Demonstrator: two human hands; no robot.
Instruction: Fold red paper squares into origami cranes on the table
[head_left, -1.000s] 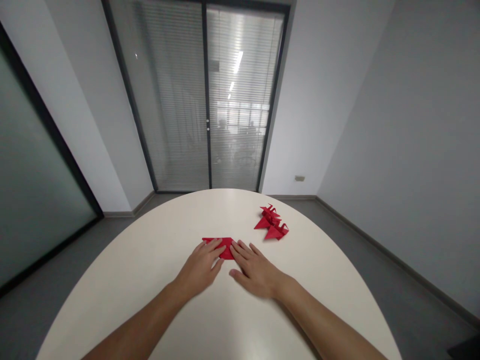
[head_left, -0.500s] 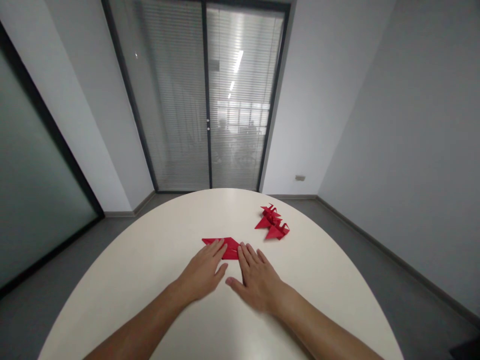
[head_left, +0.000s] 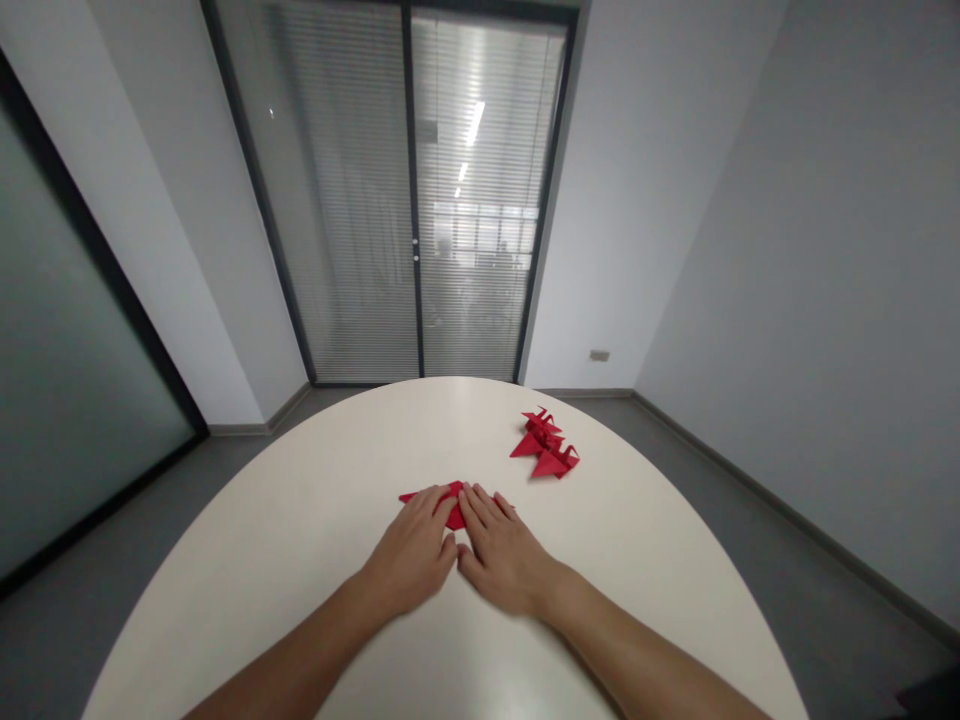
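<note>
A: Where does your red folded paper (head_left: 455,518) lie?

B: Flat around the middle of the round table (head_left: 300,540), under your fingers, one pointed tip sticking out past your left hand (head_left: 414,548).

A: How is that hand set?

B: Palm down and open, fingers long and slightly bent over the paper's left part. It pinches nothing that shows.

A: And your right hand (head_left: 504,556)?

B: Open too, laid flat, its fingers close together across the paper's right part. Your thumbs nearly meet on the table's near side of the paper; you can't tell whether they touch.

A: What else is on the table?

B: Red paper birds (head_left: 538,443), grouped towards its far right edge. Beyond the far edge stand glass doors (head_left: 352,200).
</note>
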